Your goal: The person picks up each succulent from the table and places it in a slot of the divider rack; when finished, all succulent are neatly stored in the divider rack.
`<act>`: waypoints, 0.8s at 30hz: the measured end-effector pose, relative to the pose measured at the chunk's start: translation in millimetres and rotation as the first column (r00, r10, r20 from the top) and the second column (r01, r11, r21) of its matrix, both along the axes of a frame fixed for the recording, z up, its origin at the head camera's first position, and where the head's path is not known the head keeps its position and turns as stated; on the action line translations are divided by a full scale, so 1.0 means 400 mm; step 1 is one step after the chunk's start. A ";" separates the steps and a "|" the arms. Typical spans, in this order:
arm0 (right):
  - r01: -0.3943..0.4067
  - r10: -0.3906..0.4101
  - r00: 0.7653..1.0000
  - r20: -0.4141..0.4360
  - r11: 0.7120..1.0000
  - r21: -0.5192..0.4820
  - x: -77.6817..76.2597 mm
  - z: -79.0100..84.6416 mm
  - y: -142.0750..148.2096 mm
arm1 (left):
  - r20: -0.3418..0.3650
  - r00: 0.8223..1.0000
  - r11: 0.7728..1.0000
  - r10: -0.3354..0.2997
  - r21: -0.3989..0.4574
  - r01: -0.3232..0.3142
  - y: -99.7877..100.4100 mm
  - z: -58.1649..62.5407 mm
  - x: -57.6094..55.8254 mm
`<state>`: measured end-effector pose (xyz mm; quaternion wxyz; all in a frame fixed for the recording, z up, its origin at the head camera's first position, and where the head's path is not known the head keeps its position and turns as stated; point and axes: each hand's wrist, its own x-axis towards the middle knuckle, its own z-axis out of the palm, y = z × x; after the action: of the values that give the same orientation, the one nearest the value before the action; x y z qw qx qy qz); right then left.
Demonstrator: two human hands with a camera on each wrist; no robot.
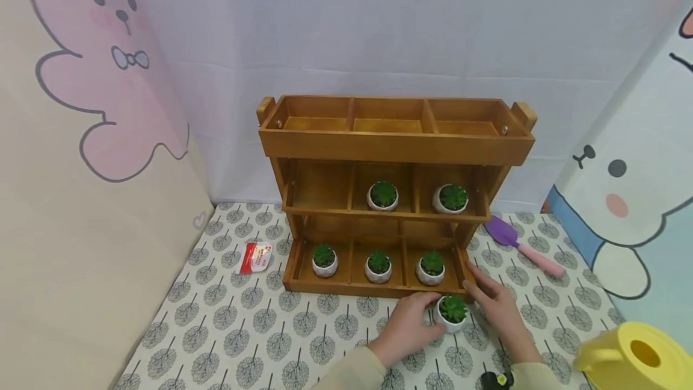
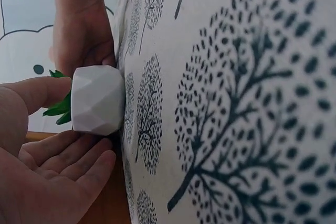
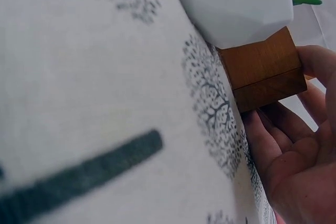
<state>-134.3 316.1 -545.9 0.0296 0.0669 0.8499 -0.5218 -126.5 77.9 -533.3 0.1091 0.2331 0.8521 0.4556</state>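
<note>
My left hand (image 1: 407, 327) holds a small potted succulent (image 1: 451, 313), thumb on one side of the white faceted pot and fingers on the other. In the left wrist view, the pot (image 2: 98, 100) is upright at the patterned cloth, its green leaves by my thumb. A brown wooden tiered shelf (image 1: 397, 144) stands just behind it. My right hand (image 1: 500, 312) grips the shelf's lower right front corner; the right wrist view shows the thumb and fingers on either side of that wooden corner (image 3: 265, 69).
Potted succulents sit in the lower tier's three compartments, with two more in the middle tier. A red and white packet (image 1: 255, 257) lies left of the shelf. To the right are a purple shovel with a pink handle (image 1: 522, 247) and a yellow watering can (image 1: 630, 357). Printed curtains surround the table.
</note>
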 end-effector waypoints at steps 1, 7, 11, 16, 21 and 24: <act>-0.001 0.001 1.000 -0.002 1.000 0.002 0.000 0.001 -0.001 | 0.002 1.000 1.000 -0.002 -0.006 0.002 0.002 0.001 -0.001; 0.002 -0.002 1.000 -0.008 1.000 0.017 0.001 0.003 -0.004 | 0.008 1.000 0.998 -0.019 -0.062 0.019 0.020 0.016 0.001; 0.005 -0.005 1.000 -0.018 1.000 0.020 0.000 0.003 -0.004 | -0.016 0.999 0.995 -0.031 -0.100 0.030 0.042 0.016 0.003; 0.005 -0.005 1.000 -0.019 1.000 0.016 -0.002 0.003 -0.003 | 0.010 0.999 0.987 -0.032 -0.157 0.033 0.070 0.018 0.010; 0.005 -0.004 1.000 -0.017 1.000 0.011 -0.003 -0.001 -0.003 | -0.016 0.999 0.982 -0.040 -0.186 0.037 0.093 0.007 0.011; 0.005 -0.004 1.000 -0.021 1.000 0.010 -0.002 -0.001 -0.003 | -0.031 0.999 0.986 -0.040 -0.162 0.035 0.100 -0.003 0.008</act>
<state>-135.3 315.1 -546.3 0.0193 0.0636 0.8527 -0.5182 -123.1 117.9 -534.3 0.1217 0.2472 0.8835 0.3788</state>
